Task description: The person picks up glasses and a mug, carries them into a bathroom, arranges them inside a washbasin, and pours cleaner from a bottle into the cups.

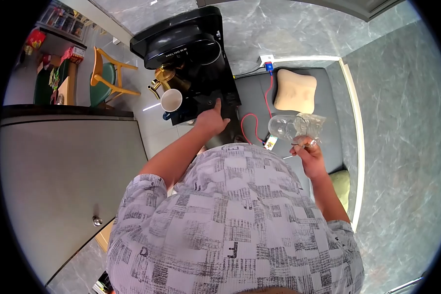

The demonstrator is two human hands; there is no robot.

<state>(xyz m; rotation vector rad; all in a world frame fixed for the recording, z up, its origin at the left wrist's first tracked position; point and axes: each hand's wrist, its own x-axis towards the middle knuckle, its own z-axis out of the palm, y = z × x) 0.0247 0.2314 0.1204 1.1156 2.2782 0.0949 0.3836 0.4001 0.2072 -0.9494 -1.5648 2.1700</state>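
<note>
My left hand (211, 121) reaches over the black surface (206, 103) in front of a black appliance (176, 46) with white lettering. Its index finger is stretched out with the tip at that surface, the thumb stands apart, and nothing is held. Close to this hand are a cup with a white inside (171, 100) and a gold gooseneck kettle (166, 76). Over a grey cushioned seat, my right hand (308, 153) is closed on clear glassware (283, 126), which lies sideways. Whether that is one piece or two, I cannot make out.
A beige pillow (296, 91) lies on the grey seat (330, 98). A red cable (267, 95) runs from a blue plug (268, 66) toward a small white item (270, 142). A green cushion (340, 188) sits near my right forearm. At left are a grey cabinet (68, 161) and a wooden chair (105, 73).
</note>
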